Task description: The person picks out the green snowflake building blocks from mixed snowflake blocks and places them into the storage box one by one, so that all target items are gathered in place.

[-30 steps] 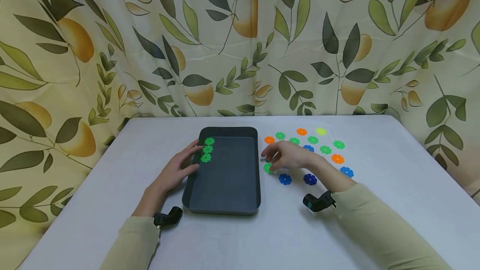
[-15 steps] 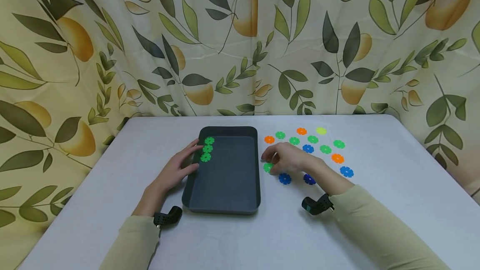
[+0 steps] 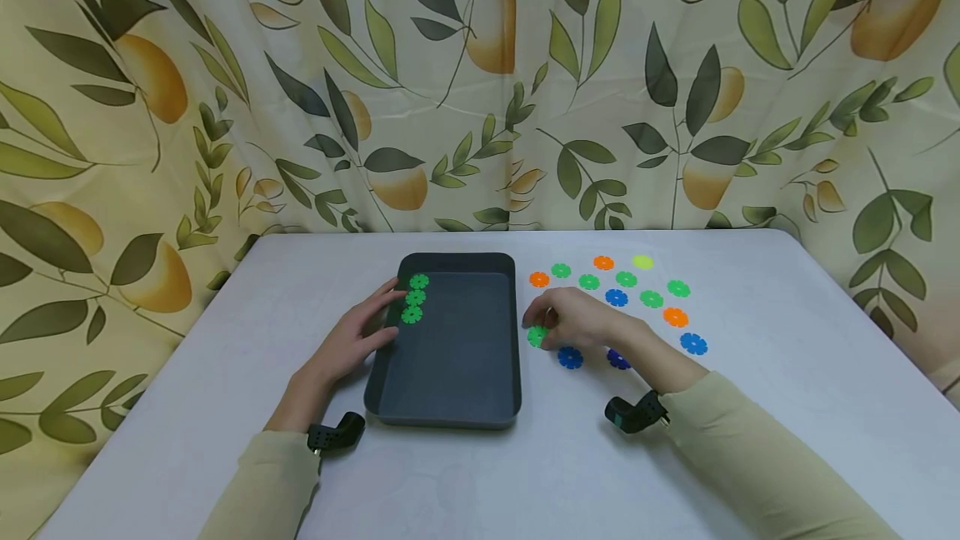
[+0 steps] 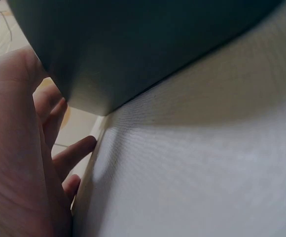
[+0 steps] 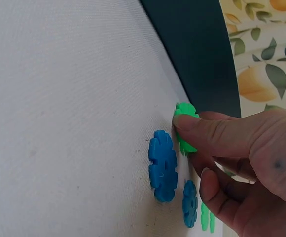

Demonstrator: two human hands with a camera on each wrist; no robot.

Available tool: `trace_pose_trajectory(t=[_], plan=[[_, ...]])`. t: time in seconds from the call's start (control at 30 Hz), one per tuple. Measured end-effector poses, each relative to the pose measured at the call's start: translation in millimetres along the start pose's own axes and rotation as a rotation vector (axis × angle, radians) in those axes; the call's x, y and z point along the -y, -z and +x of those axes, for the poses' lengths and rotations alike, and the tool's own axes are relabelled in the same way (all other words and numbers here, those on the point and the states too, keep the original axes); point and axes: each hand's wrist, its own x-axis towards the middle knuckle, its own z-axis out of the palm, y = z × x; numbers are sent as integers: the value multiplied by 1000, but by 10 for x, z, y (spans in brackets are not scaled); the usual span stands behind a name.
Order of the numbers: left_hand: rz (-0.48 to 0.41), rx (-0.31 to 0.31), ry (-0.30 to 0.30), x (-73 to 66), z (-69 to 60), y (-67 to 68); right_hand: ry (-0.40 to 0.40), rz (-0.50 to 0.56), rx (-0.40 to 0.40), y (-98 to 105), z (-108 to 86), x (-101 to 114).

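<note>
On the white table stands a dark grey rectangular tray (image 3: 450, 357). Several green notched plastic discs (image 3: 415, 297) lie in a column along its inner left side. My left hand (image 3: 348, 340) rests on the tray's left rim, fingers spread and loose; the left wrist view has the hand (image 4: 19, 143) against the tray's outer wall (image 4: 108, 54). Just right of the tray, my right hand (image 3: 577, 319) pinches another green notched disc (image 3: 536, 337) between thumb and fingers. In the right wrist view this green disc (image 5: 186, 128) stands tilted under the thumb, near the tray wall.
Loose notched discs lie right of the tray: blue (image 3: 570, 357), dark blue (image 3: 618, 358), orange (image 3: 675, 317), yellow (image 3: 642, 262) and several green (image 3: 652, 299). Some are partly behind the right hand and forearm. A leaf-and-fruit patterned curtain (image 3: 450, 148) hangs behind the table.
My right hand's thumb and fingers have closed in on the green disc, which now shows slightly tilted. The left hand and the tray stay in place.
</note>
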Motion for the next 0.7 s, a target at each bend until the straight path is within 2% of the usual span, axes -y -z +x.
trace_pose_trajectory(t=[0.37, 0.7], plan=[[-18, -2, -5, -11, -9, 7, 19, -36, -13, -11, -60, 4], [-5, -3, -2, -6, -6, 2, 75, -62, 5, -23, -92, -1]])
